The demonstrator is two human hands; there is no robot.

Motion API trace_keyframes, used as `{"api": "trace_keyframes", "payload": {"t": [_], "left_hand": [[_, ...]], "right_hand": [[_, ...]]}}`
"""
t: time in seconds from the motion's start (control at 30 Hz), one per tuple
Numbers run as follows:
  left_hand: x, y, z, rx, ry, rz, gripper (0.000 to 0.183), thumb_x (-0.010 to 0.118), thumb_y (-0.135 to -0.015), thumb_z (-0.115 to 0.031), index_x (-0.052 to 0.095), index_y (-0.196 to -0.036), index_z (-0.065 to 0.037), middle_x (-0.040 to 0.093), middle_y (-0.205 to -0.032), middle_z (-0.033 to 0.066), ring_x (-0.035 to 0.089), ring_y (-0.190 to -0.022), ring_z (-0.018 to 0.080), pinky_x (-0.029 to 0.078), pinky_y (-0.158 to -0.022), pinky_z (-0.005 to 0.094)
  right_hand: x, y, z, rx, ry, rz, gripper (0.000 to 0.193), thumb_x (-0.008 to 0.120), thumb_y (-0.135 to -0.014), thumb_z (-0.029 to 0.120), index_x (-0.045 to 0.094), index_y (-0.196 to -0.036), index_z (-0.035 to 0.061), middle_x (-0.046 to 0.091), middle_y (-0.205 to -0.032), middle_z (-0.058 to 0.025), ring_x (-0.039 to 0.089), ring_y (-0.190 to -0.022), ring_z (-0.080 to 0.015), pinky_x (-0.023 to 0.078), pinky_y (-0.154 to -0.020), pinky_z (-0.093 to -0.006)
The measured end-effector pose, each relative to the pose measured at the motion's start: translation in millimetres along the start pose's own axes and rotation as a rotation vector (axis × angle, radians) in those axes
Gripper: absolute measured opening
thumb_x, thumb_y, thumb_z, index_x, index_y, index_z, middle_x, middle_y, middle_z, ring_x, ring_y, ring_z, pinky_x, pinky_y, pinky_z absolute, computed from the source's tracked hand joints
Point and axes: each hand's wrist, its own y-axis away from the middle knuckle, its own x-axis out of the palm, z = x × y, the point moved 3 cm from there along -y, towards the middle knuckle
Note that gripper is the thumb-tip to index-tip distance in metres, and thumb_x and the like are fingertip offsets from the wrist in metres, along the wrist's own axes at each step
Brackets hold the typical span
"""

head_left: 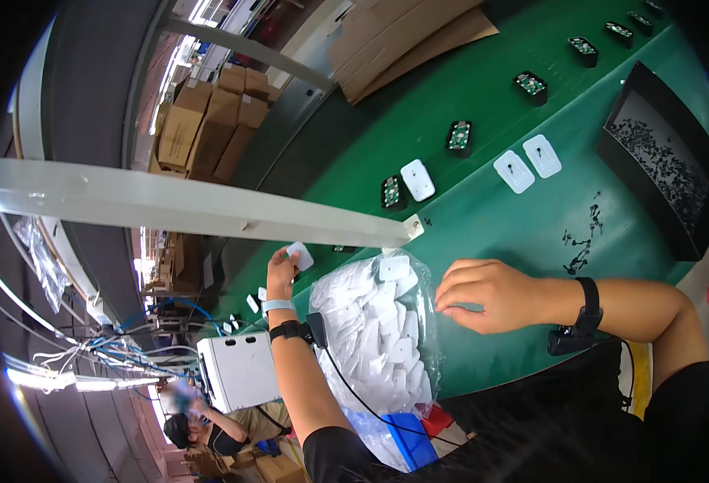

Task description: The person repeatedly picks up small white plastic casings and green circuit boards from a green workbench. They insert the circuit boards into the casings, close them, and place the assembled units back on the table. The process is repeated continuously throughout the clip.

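Note:
My left hand (282,272) pinches a white plastic cover (304,256) over the green belt, beyond the beam's lower side. A clear plastic bag (429,322) heaped with similar white covers lies between my arms. To its right hovers my right hand (487,296), fingers loosely bent, thumb apart, nothing visible in them. Two white covers, a nearer one (514,171) and a farther one (541,156), lie on the green table with small black parts on them. Black housings with green circuit boards (460,138) stand in a row along the belt; another white cover (417,179) lies beside one.
A black tray (612,149) of small black parts stands at right, with loose black parts (584,241) scattered nearby. A pale metal beam (210,211) crosses the left side. A white machine box (238,374), cables, a blue bin (411,441) and another person (222,431) are at lower left.

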Motion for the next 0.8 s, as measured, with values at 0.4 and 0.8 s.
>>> {"api": "trace_keyframes", "payload": {"t": [0.4, 0.8], "left_hand": [[8.6, -36.1, 29.1, -0.093, -0.174, 0.079, 0.039, 0.067, -0.094, -0.011, 0.057, -0.131, -0.002, 0.066, -0.101, 0.0057, 0.064, -0.090, 0.0189, 0.054, -0.079, 0.0338], [111.2, 58.6, -62.5, 0.580, -0.532, 0.325, 0.048, 0.080, -0.077, -0.026, 0.067, -0.116, -0.001, 0.071, -0.112, 0.0176, 0.068, -0.100, 0.0301, 0.051, -0.090, 0.0399]], "right_hand": [[-128.1, -12.9, -38.2, 0.624, 0.998, -0.052, 0.025, 0.076, -0.077, 0.016, 0.066, -0.089, -0.0041, 0.067, -0.089, -0.0223, 0.067, -0.084, -0.0391, 0.056, -0.074, -0.0461], [-127.2, -15.3, -53.5, 0.660, 0.980, -0.029, 0.037, 0.080, -0.064, 0.014, 0.061, -0.090, -0.0044, 0.067, -0.094, -0.0208, 0.066, -0.090, -0.0373, 0.056, -0.078, -0.0439]]}}
